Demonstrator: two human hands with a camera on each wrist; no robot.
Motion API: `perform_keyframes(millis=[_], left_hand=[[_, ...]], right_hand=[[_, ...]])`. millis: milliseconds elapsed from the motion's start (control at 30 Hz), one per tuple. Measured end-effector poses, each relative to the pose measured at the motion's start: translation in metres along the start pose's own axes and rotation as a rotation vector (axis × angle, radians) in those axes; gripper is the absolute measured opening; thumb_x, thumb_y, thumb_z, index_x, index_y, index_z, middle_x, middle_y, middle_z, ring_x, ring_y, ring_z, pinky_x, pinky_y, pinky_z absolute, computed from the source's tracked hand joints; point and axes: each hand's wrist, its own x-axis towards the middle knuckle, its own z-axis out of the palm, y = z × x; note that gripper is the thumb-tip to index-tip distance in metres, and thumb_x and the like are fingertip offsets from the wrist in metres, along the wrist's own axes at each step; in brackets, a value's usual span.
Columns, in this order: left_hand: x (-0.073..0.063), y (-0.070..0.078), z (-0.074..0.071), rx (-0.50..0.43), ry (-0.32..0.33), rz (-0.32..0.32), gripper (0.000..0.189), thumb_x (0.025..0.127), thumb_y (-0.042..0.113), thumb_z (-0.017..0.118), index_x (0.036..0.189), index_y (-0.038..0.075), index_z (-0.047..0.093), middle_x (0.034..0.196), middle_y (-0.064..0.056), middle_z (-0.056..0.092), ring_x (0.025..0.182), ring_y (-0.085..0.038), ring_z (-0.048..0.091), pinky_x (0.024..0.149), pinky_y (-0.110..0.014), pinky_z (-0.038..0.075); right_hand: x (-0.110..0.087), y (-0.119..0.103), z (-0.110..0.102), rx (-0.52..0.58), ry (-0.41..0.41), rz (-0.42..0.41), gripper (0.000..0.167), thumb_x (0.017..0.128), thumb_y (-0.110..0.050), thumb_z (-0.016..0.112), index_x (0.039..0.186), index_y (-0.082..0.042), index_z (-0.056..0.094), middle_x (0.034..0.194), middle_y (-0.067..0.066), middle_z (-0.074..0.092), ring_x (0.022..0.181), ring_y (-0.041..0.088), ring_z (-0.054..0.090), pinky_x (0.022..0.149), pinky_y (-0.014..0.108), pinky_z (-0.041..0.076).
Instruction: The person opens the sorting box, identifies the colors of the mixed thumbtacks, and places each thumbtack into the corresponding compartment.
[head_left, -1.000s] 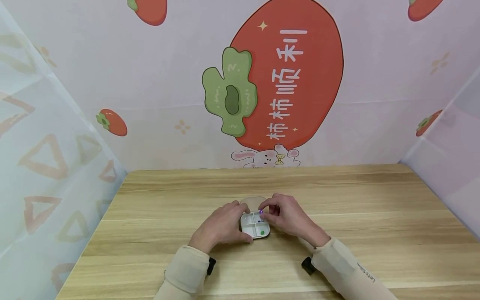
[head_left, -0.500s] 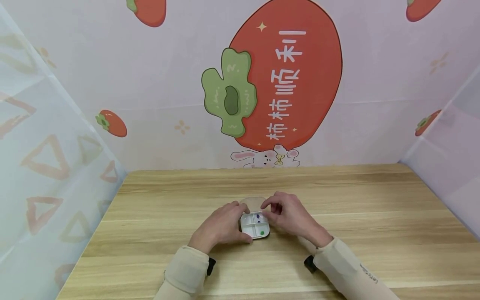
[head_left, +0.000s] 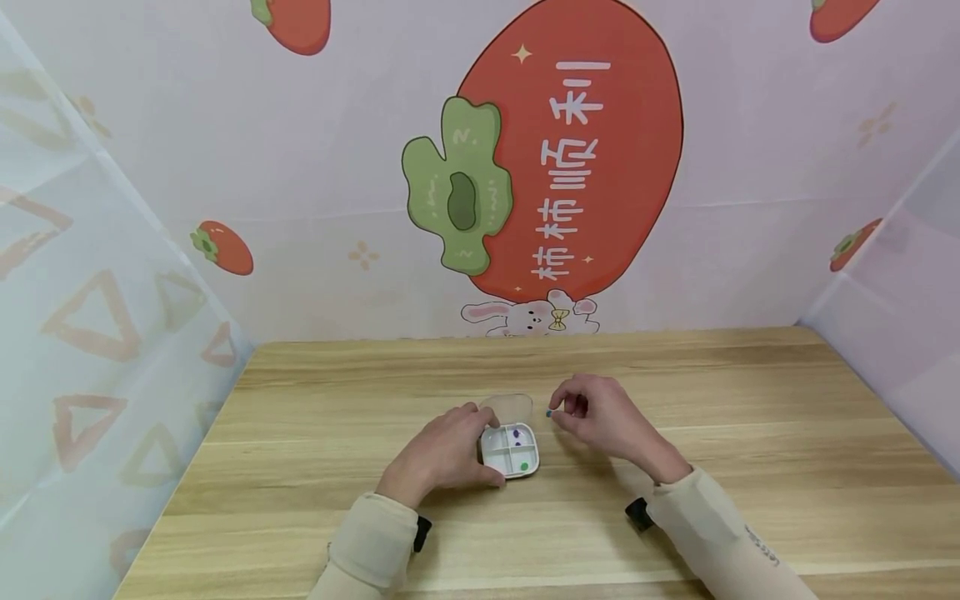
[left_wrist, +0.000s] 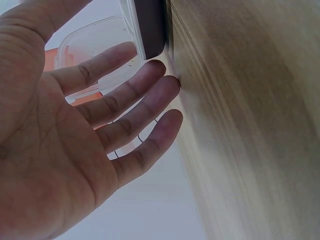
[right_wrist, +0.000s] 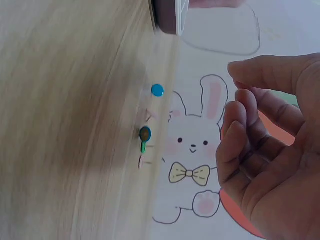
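A small white pill box (head_left: 510, 450) with several compartments lies on the table, its clear lid (head_left: 512, 407) folded open toward the back. Small purple pieces (head_left: 517, 438) sit in its far right compartment and a green piece (head_left: 524, 467) in the near right one. My left hand (head_left: 446, 454) holds the box at its left side between thumb and index finger; the other fingers are spread. To the right of the box, my right hand (head_left: 603, 417) hovers with loosely bent fingers, thumb and index apart, holding nothing. Near its fingertips a blue round piece (right_wrist: 157, 90) lies on the table.
In the right wrist view, a dark round piece with a brownish middle (right_wrist: 145, 134) and a green piece (right_wrist: 143, 147) lie beyond the blue one. A printed backdrop (head_left: 330, 167) stands behind the table (head_left: 337, 392).
My right hand has let go of a purple piece in the far right compartment and moved right, away from the box. The left hand has stayed in place.
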Motion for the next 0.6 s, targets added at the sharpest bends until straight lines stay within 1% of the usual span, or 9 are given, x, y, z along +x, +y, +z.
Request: perform_keyframes(millis=[200,333,500,600], left_hand=[[0.0,0.0,0.0,-0.006,-0.001,-0.005,0.069,0.072,0.043,0.092,0.125,0.009,0.064,0.111,-0.003,0.062,0.096,-0.017,0.056,0.096,-0.041,0.049],[0.0,0.0,0.001,-0.002,0.009,0.004,0.068,0.072,0.043,0.092,0.124,0.01,0.064,0.11,-0.002,0.062,0.097,-0.017,0.057,0.096,-0.041,0.049],[0.0,-0.001,0.001,0.005,0.012,0.01,0.068,0.071,0.043,0.092,0.124,0.009,0.064,0.11,-0.002,0.062,0.098,-0.018,0.057,0.096,-0.041,0.048],[0.0,-0.001,0.001,0.006,0.012,0.009,0.068,0.071,0.043,0.092,0.124,0.009,0.064,0.111,-0.003,0.062,0.099,-0.018,0.057,0.097,-0.041,0.048]], right_hand=[[0.0,0.005,-0.002,-0.016,-0.02,-0.011,0.01,0.086,-0.004,0.078,0.087,-0.013,0.074,0.073,-0.005,0.055,0.068,0.014,0.052,0.06,0.027,0.046],[0.0,0.01,-0.003,-0.059,-0.024,-0.013,0.009,0.086,-0.004,0.078,0.088,-0.013,0.074,0.073,-0.006,0.055,0.068,0.013,0.051,0.062,0.027,0.046],[0.001,0.016,-0.008,-0.121,-0.03,0.012,0.009,0.086,-0.006,0.078,0.088,-0.014,0.074,0.073,-0.007,0.056,0.069,0.012,0.051,0.063,0.029,0.046],[0.001,0.018,-0.013,-0.133,-0.031,0.027,0.009,0.086,-0.006,0.077,0.089,-0.013,0.074,0.074,-0.006,0.057,0.069,0.013,0.051,0.063,0.03,0.045]])
